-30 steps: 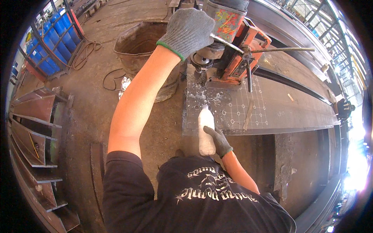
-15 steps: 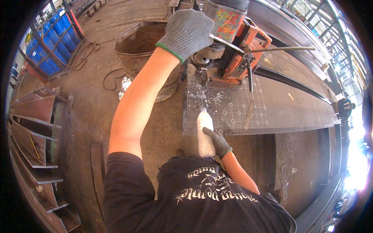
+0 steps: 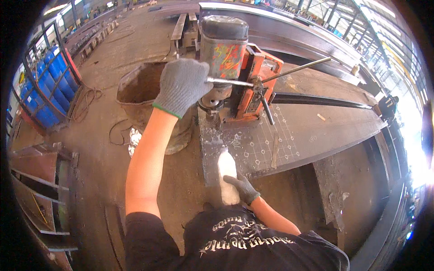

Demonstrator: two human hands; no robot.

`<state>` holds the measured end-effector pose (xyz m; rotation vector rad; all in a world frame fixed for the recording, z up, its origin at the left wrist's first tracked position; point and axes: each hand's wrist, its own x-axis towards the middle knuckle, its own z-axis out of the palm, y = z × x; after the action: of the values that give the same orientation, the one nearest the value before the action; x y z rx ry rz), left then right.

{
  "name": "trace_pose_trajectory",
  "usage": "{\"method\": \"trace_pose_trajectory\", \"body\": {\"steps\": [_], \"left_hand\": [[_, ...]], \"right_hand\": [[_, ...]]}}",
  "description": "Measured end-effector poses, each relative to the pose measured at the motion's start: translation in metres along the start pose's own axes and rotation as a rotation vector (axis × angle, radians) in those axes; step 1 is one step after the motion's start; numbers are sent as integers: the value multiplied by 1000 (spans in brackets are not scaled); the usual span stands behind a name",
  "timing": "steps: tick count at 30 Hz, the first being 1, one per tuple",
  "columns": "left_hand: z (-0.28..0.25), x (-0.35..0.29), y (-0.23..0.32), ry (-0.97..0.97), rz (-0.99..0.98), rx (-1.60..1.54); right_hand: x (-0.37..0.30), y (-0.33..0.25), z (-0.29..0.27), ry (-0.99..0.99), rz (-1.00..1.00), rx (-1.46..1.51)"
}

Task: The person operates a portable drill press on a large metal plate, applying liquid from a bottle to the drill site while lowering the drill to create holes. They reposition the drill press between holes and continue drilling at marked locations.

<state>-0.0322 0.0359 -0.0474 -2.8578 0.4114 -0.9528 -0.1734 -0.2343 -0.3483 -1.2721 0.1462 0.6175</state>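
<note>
On the steel plate (image 3: pixel 316 131) — left hand (image 3: pixel 182 86) gripping drill handle (image 3: pixel 228 81), right hand (image 3: pixel 243 187) holding bottle (image 3: pixel 227 174)

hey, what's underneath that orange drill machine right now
The orange drill machine stands on a flat steel plate marked with rows of small circles. The gloved left hand grips its feed handle. The spot under the drill bit is hidden by the machine body.

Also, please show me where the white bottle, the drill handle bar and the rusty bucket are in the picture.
white bottle (image 3: pixel 227 174): head view, on its upper body, above the gloved right hand.
drill handle bar (image 3: pixel 296 69): head view, on the middle of the long rod pointing right.
rusty bucket (image 3: pixel 140 88): head view, on its inner wall.
</note>
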Motion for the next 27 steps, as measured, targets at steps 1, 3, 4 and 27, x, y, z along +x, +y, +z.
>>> {"method": "trace_pose_trajectory", "body": {"steps": [1, 3, 4, 27], "left_hand": [[-1, 1, 0, 1, -3, -2], [-1, 1, 0, -3, -13, -9], [0, 0, -1, 48, 8, -34], [1, -4, 1, 3, -10, -8]], "right_hand": [[-2, -4, 2, -9, -15, 10], [-2, -7, 2, -17, -41, 11], [-1, -8, 2, -16, -52, 2], [-6, -10, 5, -23, 13, -9]]}}
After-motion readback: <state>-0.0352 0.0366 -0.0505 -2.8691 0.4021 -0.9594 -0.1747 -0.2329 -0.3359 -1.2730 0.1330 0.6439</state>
